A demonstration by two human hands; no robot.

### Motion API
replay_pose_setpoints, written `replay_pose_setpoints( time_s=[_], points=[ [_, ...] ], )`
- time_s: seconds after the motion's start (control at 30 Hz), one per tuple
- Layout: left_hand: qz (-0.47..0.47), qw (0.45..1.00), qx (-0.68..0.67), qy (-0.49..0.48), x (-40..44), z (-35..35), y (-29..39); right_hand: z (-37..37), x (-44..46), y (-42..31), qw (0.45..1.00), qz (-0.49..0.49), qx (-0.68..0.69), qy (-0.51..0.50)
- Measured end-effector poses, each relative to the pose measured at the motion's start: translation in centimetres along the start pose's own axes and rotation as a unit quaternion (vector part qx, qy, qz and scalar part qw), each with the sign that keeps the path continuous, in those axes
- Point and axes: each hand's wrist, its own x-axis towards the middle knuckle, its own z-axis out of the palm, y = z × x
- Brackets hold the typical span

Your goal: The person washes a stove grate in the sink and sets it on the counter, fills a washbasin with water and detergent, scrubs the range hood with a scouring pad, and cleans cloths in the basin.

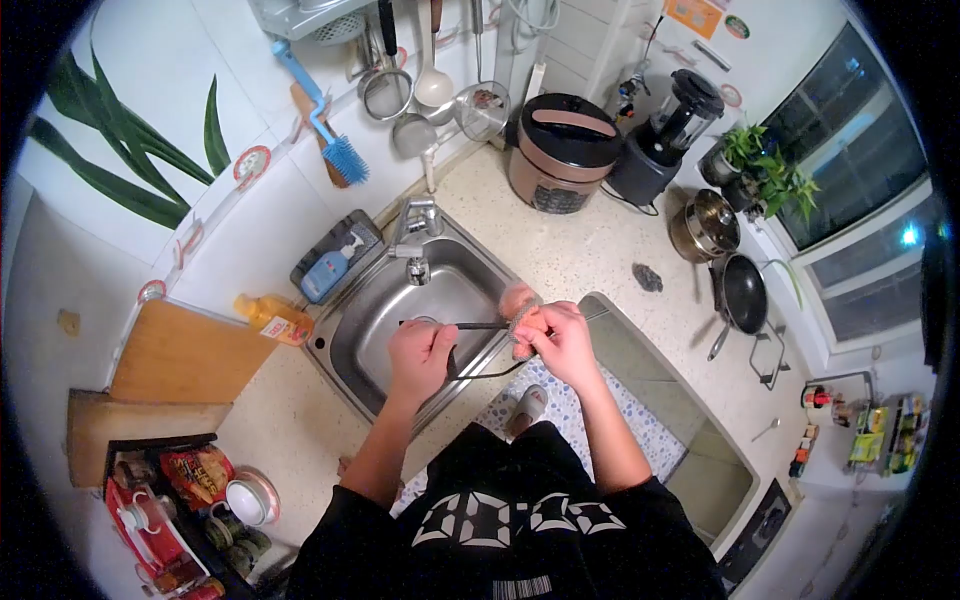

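Observation:
Over the right part of the steel sink (350, 325), my left hand (420, 358) is closed round a thin black cord (480, 326). The cord runs across to my right hand, and a loop of it hangs below between the two hands. My right hand (562, 345) is closed on a small orange-pink knitted item with a grey edge (523, 330), just past the sink's right rim. What the item is exactly cannot be made out. The faucet (415, 240) stands behind the sink, above my hands in view.
A rice cooker (563, 155), blender (665, 140), pot (705, 225) and pan (740, 293) stand along the back right counter. Left of the sink are an orange bottle (275, 318), a blue soap bottle (327, 273) and a cutting board (185, 355). Utensils hang on the wall.

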Motion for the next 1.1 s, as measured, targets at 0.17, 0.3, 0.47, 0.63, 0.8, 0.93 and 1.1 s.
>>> replay_pose_setpoints(
  time_s=[0.17, 0.3, 0.47, 0.63, 0.8, 0.93, 1.1],
  points=[
    [-0.005, 1.000, 0.019, -0.011, -0.1, 0.0, 0.0, 1.3, -1.6, 1.1, 0.956, 0.133, 0.243, 0.100],
    [0.039, 0.998, 0.052, -0.012, -0.1, 0.0, 0.5, -0.2, -1.7, 2.2, 0.966, 0.128, 0.185, 0.124],
    [0.078, 0.995, 0.057, 0.003, 0.4, 0.7, 1.4, -1.1, -0.7, -0.9, 0.993, 0.020, -0.009, 0.112],
    [0.124, 0.986, 0.109, -0.017, 0.9, 0.8, 2.3, -1.5, 0.0, -2.1, 0.987, 0.074, 0.125, -0.064],
    [0.138, 0.979, 0.143, -0.039, 0.6, 1.3, 2.1, 2.0, -0.9, 2.5, 0.933, 0.185, 0.309, -0.025],
    [0.144, 0.971, 0.175, -0.073, 0.2, 1.6, 2.1, 2.3, -1.1, 3.5, 0.956, 0.208, 0.174, -0.109],
    [0.200, 0.948, 0.172, -0.175, 0.8, 0.8, 2.2, 3.5, -1.3, 4.1, 0.892, 0.266, 0.321, -0.177]
  ],
)
